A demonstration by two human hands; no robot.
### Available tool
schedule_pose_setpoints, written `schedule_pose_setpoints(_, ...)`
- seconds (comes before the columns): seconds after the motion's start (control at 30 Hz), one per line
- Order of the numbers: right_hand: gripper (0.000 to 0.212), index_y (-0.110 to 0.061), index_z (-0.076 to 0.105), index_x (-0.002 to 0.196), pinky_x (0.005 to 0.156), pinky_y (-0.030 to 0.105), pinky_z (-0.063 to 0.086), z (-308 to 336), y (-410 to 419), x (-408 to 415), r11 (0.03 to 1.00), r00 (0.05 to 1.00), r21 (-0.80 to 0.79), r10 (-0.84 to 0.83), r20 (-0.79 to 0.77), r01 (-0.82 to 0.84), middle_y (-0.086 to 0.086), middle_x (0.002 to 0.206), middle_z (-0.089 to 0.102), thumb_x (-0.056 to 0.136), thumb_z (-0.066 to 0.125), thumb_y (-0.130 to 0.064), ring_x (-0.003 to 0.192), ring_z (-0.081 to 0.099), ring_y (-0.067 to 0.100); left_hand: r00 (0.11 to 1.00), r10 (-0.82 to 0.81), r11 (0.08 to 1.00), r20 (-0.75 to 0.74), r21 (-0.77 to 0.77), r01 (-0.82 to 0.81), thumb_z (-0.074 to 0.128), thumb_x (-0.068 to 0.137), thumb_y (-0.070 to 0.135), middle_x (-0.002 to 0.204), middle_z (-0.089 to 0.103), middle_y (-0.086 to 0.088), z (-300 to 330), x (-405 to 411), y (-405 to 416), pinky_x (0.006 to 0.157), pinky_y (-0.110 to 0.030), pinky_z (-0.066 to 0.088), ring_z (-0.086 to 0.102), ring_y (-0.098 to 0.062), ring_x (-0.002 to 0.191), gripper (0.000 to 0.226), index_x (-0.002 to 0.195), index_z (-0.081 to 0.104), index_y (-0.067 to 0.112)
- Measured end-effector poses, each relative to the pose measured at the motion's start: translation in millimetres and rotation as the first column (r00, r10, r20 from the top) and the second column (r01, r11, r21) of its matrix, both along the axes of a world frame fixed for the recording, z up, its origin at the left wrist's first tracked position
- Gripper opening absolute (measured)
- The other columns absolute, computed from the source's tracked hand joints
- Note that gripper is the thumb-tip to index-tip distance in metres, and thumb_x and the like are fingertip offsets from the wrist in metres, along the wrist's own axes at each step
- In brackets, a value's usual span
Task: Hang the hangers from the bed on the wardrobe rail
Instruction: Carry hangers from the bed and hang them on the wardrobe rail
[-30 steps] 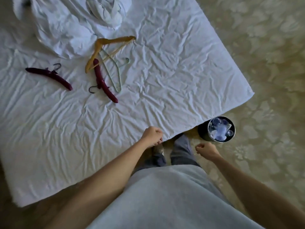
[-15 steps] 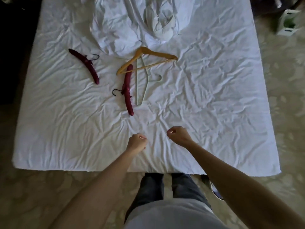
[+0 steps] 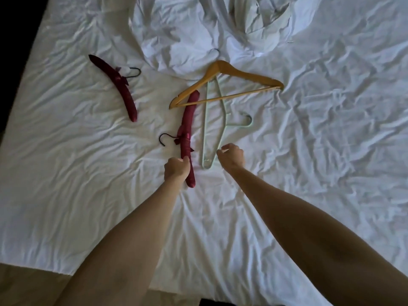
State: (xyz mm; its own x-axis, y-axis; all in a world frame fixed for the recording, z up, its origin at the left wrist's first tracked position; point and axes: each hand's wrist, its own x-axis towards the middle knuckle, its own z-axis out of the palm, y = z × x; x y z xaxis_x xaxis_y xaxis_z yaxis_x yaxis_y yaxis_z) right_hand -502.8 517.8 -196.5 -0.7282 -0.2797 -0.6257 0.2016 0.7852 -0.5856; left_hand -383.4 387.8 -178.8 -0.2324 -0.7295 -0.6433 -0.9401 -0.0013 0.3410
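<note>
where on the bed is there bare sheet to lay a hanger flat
Bare sheet lies right of the wooden hanger and below the left hand and right hand. It is crowded mid-bed, where the wooden, green hanger and nearer red hanger overlap below the crumpled bedding.

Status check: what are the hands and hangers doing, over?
Left hand gripping near padded maroon hanger. Right hand curled beside pale green hanger, holding nothing. Wooden hanger overlaps both.

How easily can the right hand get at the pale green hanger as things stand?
Probably easily: the right hand hovers just beside the near end of the pale green hanger, with only bare sheet between. The wooden hanger crosses only its far end, which might drag when lifted.
</note>
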Motion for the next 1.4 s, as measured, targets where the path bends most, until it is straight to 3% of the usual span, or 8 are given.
schedule_pose_setpoints(0.13,0.045,-0.01,0.065,0.122,0.09,0.036,0.049,-38,-23,-16,0.991,0.993,0.079,-0.103,-0.049,0.107,0.014,0.119,0.068,0.091,0.061,-0.043,0.113,0.062,0.034,0.995,0.029,0.999,-0.092,-0.027,-0.032,0.06,0.088,0.056,0.096,0.073,-0.008,-41,-23,-24,0.074,-0.036,0.057,0.07,-0.027,0.086,0.053,0.101,0.069,0.007)
schedule_pose_setpoints(0.23,0.041,-0.009,0.074,0.096,0.074,0.034,0.051,-54,-38,-26,0.993,0.994,0.082,-0.077,-0.072,0.083,0.014,0.097,0.073,0.086,0.063,-0.047,0.096,0.068,0.033,0.995,0.013,0.998,-0.103,-0.06,-0.019,0.066,0.078,0.065,0.094,0.073,-0.002,-54,-40,-31,0.079,-0.04,0.06,0.073,-0.027,0.088,0.06,0.109,0.065,0.014)
schedule_pose_setpoints(0.63,0.023,-0.008,0.072,0.072,0.062,0.031,0.044,-37,55,-12,0.975,0.999,0.224,0.014,-0.044,-0.003,0.017,0.076,0.07,0.078,0.062,-0.028,0.082,0.067,0.036,0.959,-0.18,0.967,0.221,-0.141,0.214,0.074,0.087,0.031,0.102,0.073,-0.008,-37,24,-28,0.079,-0.039,0.058,0.07,-0.032,0.097,0.029,0.11,0.069,0.013)
schedule_pose_setpoints(0.77,0.021,-0.01,0.077,0.09,0.076,0.039,0.052,-27,117,-5,0.958,0.994,0.285,-0.001,-0.111,0.033,0.019,0.09,0.074,0.088,0.065,-0.028,0.094,0.068,0.039,0.884,-0.264,0.939,0.387,-0.106,0.327,0.074,0.086,0.031,0.104,0.071,-0.009,-25,75,-23,0.079,-0.038,0.057,0.066,-0.03,0.103,0.031,0.11,0.069,0.012)
schedule_pose_setpoints(0.93,0.014,-0.012,0.076,0.088,0.073,0.039,0.055,-28,141,-33,0.959,0.968,0.275,0.002,-0.25,0.069,0.015,0.089,0.075,0.085,0.072,-0.024,0.085,0.069,0.036,0.808,-0.495,0.762,0.321,-0.287,0.58,0.067,0.087,0.012,0.1,0.067,-0.009,-29,100,-24,0.085,-0.042,0.051,0.057,-0.035,0.109,0.012,0.096,0.074,0.014)
schedule_pose_setpoints(1.13,0.014,-0.02,0.073,0.08,0.07,0.04,0.057,-48,120,-45,0.965,0.962,0.257,0.117,-0.245,-0.052,0.007,0.084,0.074,0.085,0.068,-0.032,0.08,0.068,0.033,0.586,-0.809,0.487,0.04,-0.512,0.707,0.069,0.07,-0.003,0.1,0.064,-0.009,-56,12,-4,0.077,-0.046,0.055,0.059,-0.033,0.09,0.027,0.092,0.074,0.013)
schedule_pose_setpoints(1.23,0.019,-0.02,0.068,0.079,0.068,0.039,0.056,-50,113,-34,0.966,0.973,0.248,0.123,-0.194,-0.073,0.007,0.082,0.073,0.088,0.065,-0.037,0.08,0.067,0.032,0.731,-0.678,0.649,-0.07,-0.523,0.552,0.072,0.07,-0.005,0.121,0.058,-0.012,-50,0,24,0.086,-0.043,0.054,0.059,-0.032,0.106,0.043,0.11,0.066,0.009)
schedule_pose_setpoints(1.4,0.029,-0.014,0.068,0.091,0.073,0.039,0.054,-45,105,-20,0.965,0.984,0.264,0.046,-0.171,0.001,0.01,0.089,0.072,0.085,0.062,-0.041,0.086,0.066,0.033,0.982,-0.133,0.939,-0.136,-0.333,0.081,0.07,0.083,0.029,0.126,0.05,-0.012,-40,44,81,0.091,-0.046,0.05,0.054,-0.033,0.116,0.059,0.132,0.048,0.006)
